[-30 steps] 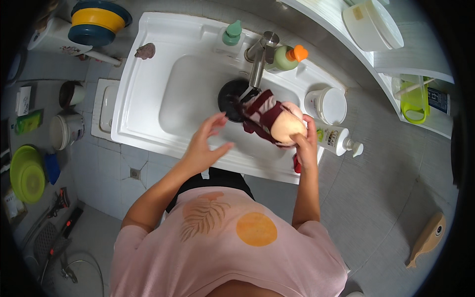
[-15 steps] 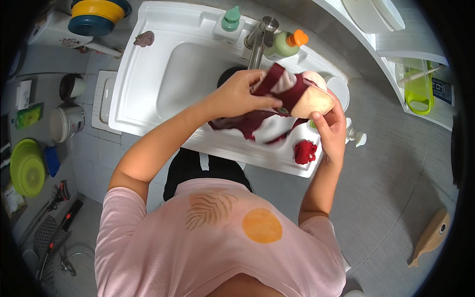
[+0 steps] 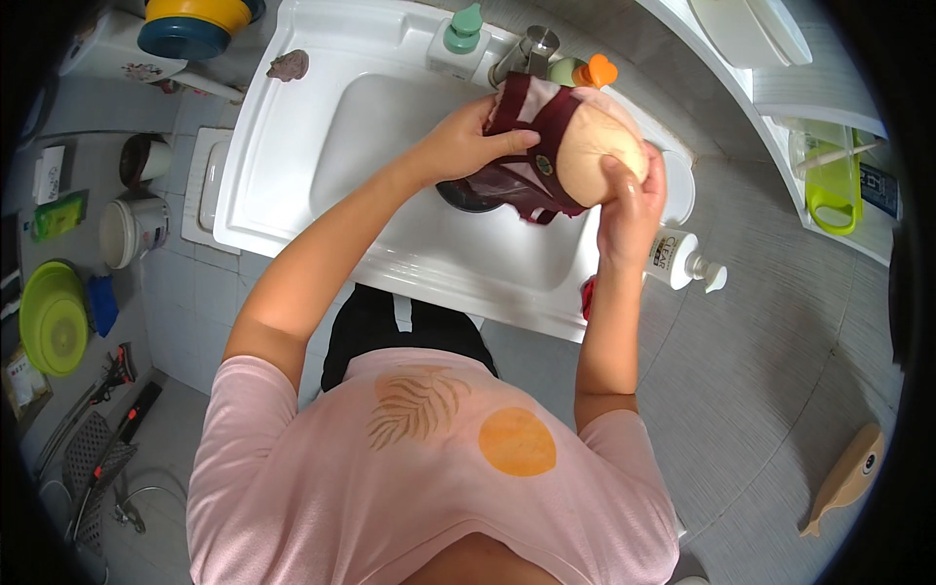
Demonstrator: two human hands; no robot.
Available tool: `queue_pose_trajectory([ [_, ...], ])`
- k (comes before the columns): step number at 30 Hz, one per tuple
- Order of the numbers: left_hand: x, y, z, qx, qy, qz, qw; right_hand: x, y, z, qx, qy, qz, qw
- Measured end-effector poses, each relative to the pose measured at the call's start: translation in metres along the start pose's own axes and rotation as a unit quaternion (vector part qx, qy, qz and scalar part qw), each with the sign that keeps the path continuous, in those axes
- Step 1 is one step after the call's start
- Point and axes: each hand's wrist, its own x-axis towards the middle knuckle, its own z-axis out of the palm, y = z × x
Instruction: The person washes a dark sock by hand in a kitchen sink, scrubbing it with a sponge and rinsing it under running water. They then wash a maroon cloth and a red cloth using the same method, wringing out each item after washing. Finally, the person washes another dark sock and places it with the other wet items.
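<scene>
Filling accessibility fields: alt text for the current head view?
A person's left hand and right hand hold a dark red garment with beige cups over a white sink. A metal faucet and a green pump dispenser stand along the sink's far side, and a white pump bottle is near its right edge.

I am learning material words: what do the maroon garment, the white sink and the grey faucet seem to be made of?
Maroon garment with beige cups: soft matt fabric, judging by its folds; the rounded cups are perhaps foam-padded. White rectangular sink: glossy, possibly ceramic, from its highlights. Grey cylindrical faucet: satin metal, probably, given its sheen.
</scene>
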Motion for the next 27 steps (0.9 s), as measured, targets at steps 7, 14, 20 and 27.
queue_pose_trajectory([
  [7,-0.019,-0.061,-0.02,-0.03,0.025,-0.066,0.997,-0.01,0.039,-0.012,-0.203,-0.074,0.001,0.976],
  [14,-0.052,-0.113,-0.014,-0.273,-0.024,-0.247,0.929,-0.012,0.127,-0.049,-0.141,-0.109,0.189,0.966],
  [20,-0.005,-0.173,-0.018,-0.341,0.182,-0.325,0.863,0.03,0.223,-0.047,-0.357,-0.129,0.09,0.921],
  [27,0.033,-0.282,-0.028,-0.276,0.381,-0.367,0.802,0.039,0.297,-0.017,-0.669,-0.254,-0.002,0.699],
])
